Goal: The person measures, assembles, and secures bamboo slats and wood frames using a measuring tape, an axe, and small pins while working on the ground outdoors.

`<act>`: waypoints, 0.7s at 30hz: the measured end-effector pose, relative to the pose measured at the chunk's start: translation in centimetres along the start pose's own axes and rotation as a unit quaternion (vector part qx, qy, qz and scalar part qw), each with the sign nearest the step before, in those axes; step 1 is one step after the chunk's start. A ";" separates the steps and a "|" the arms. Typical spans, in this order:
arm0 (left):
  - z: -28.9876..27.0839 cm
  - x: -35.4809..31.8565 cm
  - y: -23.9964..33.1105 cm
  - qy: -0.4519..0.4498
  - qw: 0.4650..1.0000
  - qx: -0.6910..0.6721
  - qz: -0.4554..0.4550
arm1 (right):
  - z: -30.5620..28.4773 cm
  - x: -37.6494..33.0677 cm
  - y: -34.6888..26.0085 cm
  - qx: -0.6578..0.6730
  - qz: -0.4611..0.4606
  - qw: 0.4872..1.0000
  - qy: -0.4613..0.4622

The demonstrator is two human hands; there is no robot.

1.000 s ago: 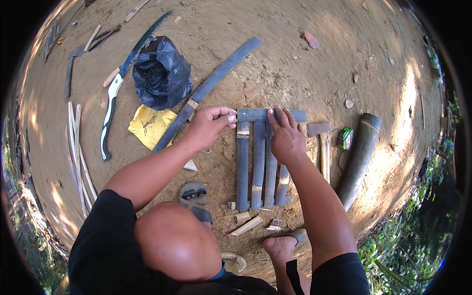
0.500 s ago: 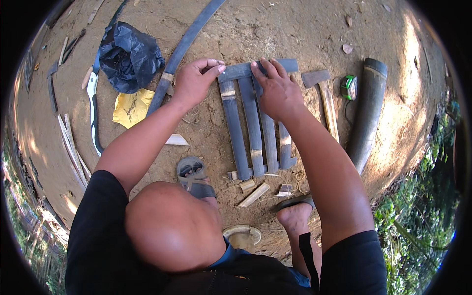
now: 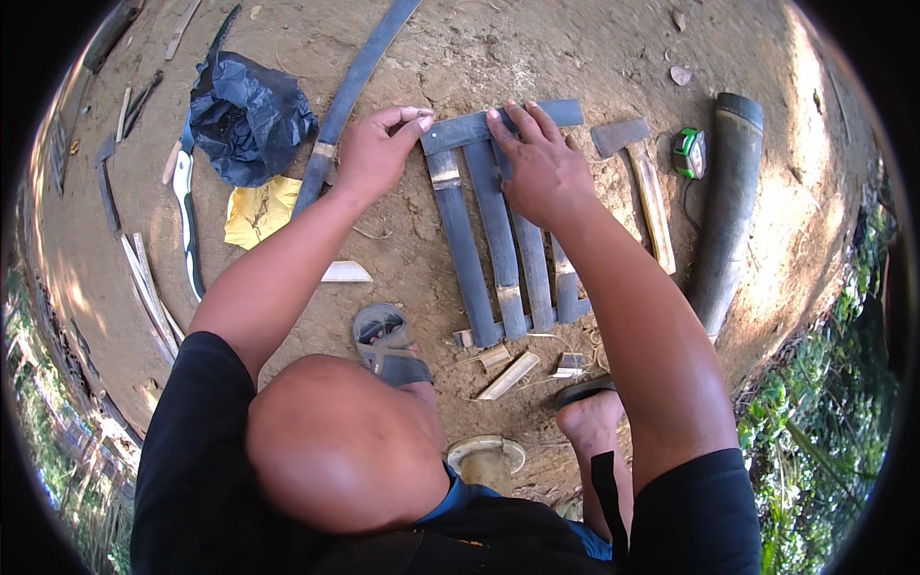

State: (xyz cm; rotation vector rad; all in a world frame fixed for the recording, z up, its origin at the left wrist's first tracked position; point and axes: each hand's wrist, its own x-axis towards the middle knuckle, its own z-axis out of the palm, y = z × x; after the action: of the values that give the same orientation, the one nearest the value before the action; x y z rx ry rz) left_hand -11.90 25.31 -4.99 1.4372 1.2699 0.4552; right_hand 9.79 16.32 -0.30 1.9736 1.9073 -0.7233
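Head view shows the crosswise slat [image 3: 464,131] under spread right fingers [image 3: 522,124], its end just beside pinched left fingers [image 3: 413,127].

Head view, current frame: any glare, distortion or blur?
Head view: sun patches wash out the ground right of the thick tube; head view: fisheye bends the scene toward a black rim; head view: left hand, right hand and dark strips look fairly sharp, edge foliage softer.

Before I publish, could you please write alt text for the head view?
A person's right hand rests on the dark crosspiece of a slatted frame, the left hand pinched beside its left end. A black bag and green tape measure lie nearby.
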 end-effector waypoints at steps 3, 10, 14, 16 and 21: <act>0.5 -0.1 0.2 -0.009 1.000 0.008 0.011 | -0.1 -0.1 -0.1 -0.001 0.003 1.000 -0.002; 2.6 0.6 1.0 -0.018 0.985 0.104 0.135 | -0.3 0.0 -0.2 -0.029 0.008 0.999 -0.015; 3.3 1.8 0.1 -0.001 0.959 0.172 0.226 | -0.4 0.0 -0.2 -0.023 0.004 1.000 -0.015; 3.7 2.0 -0.4 0.005 0.959 0.160 0.236 | -0.4 0.0 -0.3 -0.025 0.005 0.999 -0.019; 4.3 2.0 -1.1 0.020 0.948 0.181 0.261 | 0.2 0.2 0.0 -0.007 0.005 1.000 -0.007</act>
State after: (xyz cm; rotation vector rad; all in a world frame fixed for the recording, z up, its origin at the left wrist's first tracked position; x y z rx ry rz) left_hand -8.14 24.88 -8.00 2.1028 1.0253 0.6263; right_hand 9.78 16.37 -0.53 1.9622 1.8882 -0.7181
